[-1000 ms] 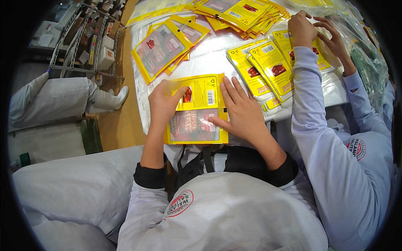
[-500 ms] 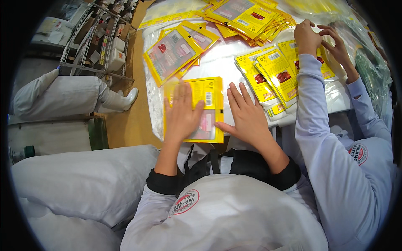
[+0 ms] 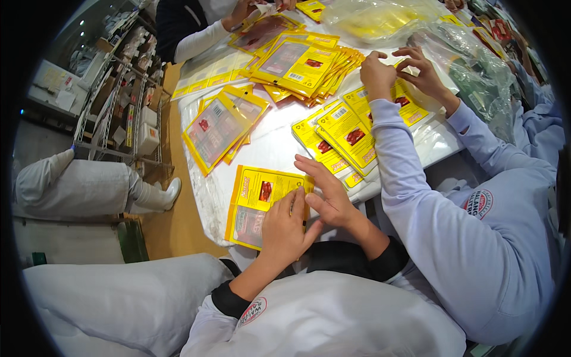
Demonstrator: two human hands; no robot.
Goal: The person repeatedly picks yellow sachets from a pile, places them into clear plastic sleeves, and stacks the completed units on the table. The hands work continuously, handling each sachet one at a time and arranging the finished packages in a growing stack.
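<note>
In front of me on the white-covered table (image 3: 208, 196) lies a flat yellow packaging pouch (image 3: 248, 191) with a clear window and a red food picture. My left hand (image 3: 284, 231) rests on the pouch's right part, fingers stretched out and lying flat. Just right of it, my right hand (image 3: 333, 199) is tilted at the pouch's right edge, fingers extended and holding nothing visible. Both hands cover the pouch's right side. Beyond it is a small pile of similar windowed pouches (image 3: 217, 122). Yellow printed pouches (image 3: 342, 134) are stacked farther right.
A larger heap of yellow pouches (image 3: 297, 65) lies farther back. At my right, a co-worker's hands (image 3: 380, 77) are over yellow pouches, that sleeve close to my right arm. Another person's hands (image 3: 244, 13) are at the far side. Clear plastic bags (image 3: 482, 77) and a wire shelf (image 3: 119, 101) flank the table.
The view has shifted, so the table sits lower and more left. My left hand slid to the pouch's right part; my right hand moved in beside it. The pouch looks turned.
</note>
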